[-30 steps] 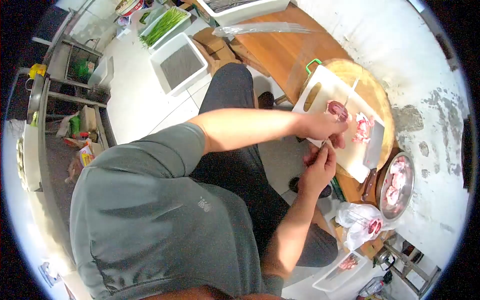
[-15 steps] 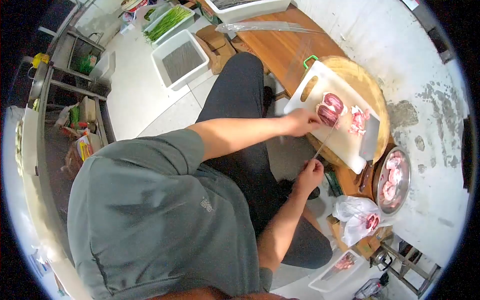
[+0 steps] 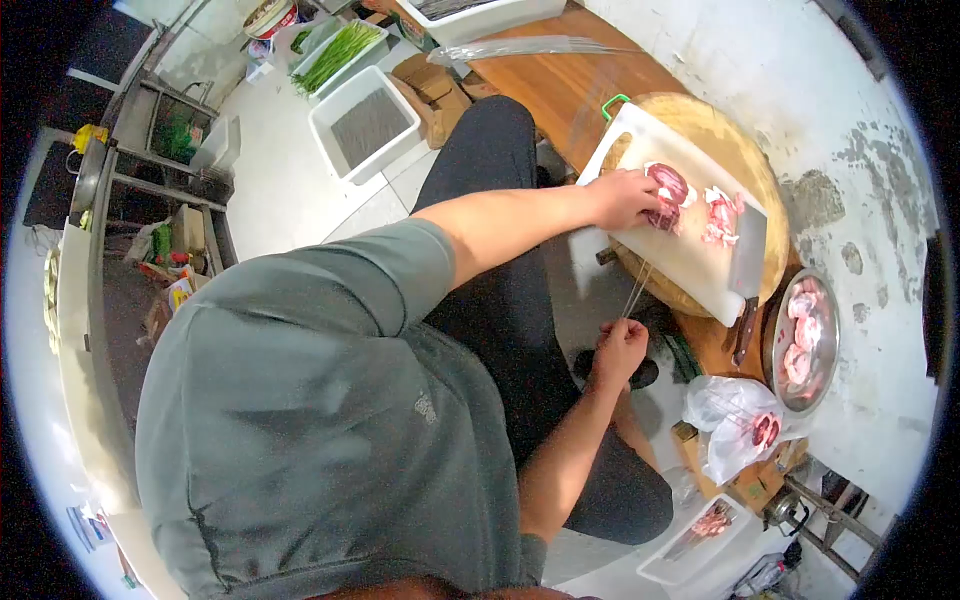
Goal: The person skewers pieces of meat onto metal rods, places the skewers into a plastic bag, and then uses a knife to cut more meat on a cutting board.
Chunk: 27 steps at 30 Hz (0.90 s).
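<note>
Head view. Left hand (image 3: 626, 199) over the near side of the white cutting board (image 3: 690, 275), fingers bent, tips against the dark red meat (image 3: 668, 181). Cannot tell how firmly it grips. The meat lies toward the board's left half, partly covered by the hand.

Right hand (image 3: 622, 347) closed, fingers pinching the near ends of thin skewers (image 3: 636, 290). These slant forward from the fingers to the board's near edge; exact count too fine to make out.

Board sits on a round wooden block (image 3: 762, 160), the block on a brown bench (image 3: 528, 72). Small pale-pink scraps (image 3: 721, 216) just beyond the meat, apart from it. Cleaver (image 3: 747, 258) flat at the board's far right corner, blade beside the scraps.

Right of the block: metal bowl (image 3: 832, 345) holding pink pieces (image 3: 802, 335). Nearer the person, a white plastic bag (image 3: 713, 440), red meat showing at its side. Farther right and lower, a white tray (image 3: 655, 573) with skewered pieces.

Out left, on the floor: white bin (image 3: 395, 146) with dark contents, unclear; behind it, green stalks (image 3: 340, 58) in another tub.
</note>
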Motion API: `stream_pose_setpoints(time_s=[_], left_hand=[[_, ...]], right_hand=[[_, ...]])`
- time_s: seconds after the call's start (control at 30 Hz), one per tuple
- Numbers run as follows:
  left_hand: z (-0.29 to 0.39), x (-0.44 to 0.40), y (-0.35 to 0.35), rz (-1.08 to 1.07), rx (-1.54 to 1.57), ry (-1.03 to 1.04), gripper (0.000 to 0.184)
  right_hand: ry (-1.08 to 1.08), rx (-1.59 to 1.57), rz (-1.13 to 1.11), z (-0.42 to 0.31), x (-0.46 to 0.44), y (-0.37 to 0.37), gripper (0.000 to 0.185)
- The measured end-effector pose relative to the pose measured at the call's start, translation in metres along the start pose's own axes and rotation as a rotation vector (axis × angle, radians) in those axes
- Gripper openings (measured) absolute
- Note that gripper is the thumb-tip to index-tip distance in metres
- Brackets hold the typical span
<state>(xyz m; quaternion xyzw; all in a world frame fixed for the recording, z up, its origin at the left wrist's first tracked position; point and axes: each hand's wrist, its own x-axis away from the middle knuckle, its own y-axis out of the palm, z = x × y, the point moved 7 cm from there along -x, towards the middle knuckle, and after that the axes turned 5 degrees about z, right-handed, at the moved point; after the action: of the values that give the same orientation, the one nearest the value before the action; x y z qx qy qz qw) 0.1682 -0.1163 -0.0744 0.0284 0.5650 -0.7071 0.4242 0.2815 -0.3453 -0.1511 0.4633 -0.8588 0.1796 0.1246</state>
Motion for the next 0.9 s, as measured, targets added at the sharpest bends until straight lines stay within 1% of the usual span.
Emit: stream_pose_setpoints(time_s=[0.1,0.13,0.23,0.3,0.4,0.5,0.6,0.73,0.83,0.9], left_hand=[[-0.012,-0.011,0.01,-0.061,-0.03,-0.046,0.018],[-0.013,-0.015,0.01,-0.037,-0.026,-0.04,0.012],[-0.02,-0.017,0.011,-0.022,-0.01,-0.143,0.014],[-0.025,-0.016,0.015,-0.038,0.004,-0.166,0.014],[-0.028,-0.016,0.015,-0.024,0.026,-0.182,0.014],[-0.027,-0.016,0.012,-0.032,0.039,-0.203,0.014],[-0.033,-0.016,0.016,-0.033,0.062,-0.196,0.014],[-0.033,-0.016,0.018,-0.06,0.075,-0.194,0.012],[-0.023,-0.011,0.008,-0.03,0.095,-0.133,0.016],[-0.006,-0.004,-0.009,-0.024,0.115,-0.041,0.024]], right_hand=[[-0.035,0.129,0.024,0.0,-0.002,-0.004,0.016],[-0.039,0.155,0.033,-0.001,-0.002,-0.006,0.017],[-0.072,0.266,0.059,-0.007,0.001,-0.013,0.02],[-0.125,0.384,0.074,-0.019,0.006,-0.018,0.022],[-0.12,0.57,0.128,-0.038,0.016,-0.026,0.025],[-0.08,0.614,0.115,-0.052,0.025,-0.031,0.026],[-0.115,0.617,0.141,-0.045,0.021,-0.036,0.026],[-0.1,0.621,0.145,-0.043,0.019,-0.034,0.025],[-0.124,0.568,0.159,-0.046,0.018,-0.03,0.024],[-0.164,0.563,0.179,-0.053,0.019,-0.029,0.024]])
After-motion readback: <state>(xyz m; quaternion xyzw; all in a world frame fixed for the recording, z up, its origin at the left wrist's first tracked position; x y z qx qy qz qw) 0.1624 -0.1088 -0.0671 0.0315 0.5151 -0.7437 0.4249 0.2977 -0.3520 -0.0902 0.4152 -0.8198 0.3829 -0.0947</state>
